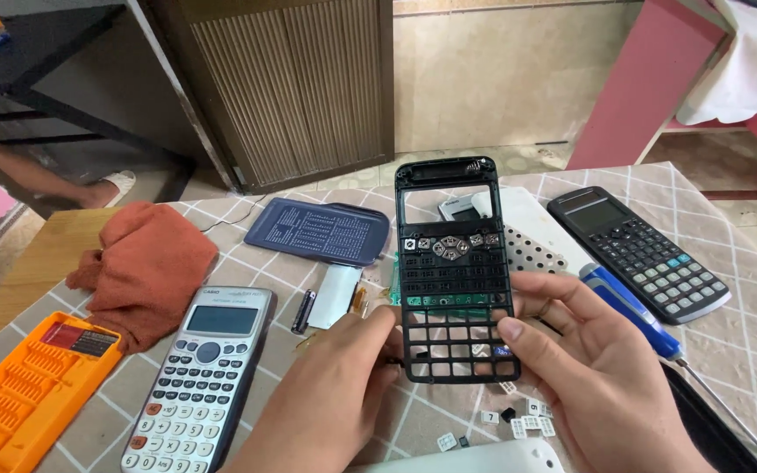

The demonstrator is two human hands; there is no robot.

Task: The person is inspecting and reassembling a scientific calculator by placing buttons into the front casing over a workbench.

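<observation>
Both my hands hold up a black calculator front shell [456, 271], an open grid of empty key holes with a few silver keys near its window. My left hand [330, 394] grips its lower left edge. My right hand [584, 363] holds its right side, thumb on the frame. Behind the grid a green circuit board [431, 300] shows. Loose white and black key caps [523, 425] lie on the checked cloth [729, 350] below.
A silver calculator [199, 377] and an orange bit case [24, 385] lie at left, beside a rust cloth [146, 267]. A dark slide cover [317, 232], a black calculator [637, 250], a blue screwdriver [637, 311] and a white keypad part [532, 236] lie around.
</observation>
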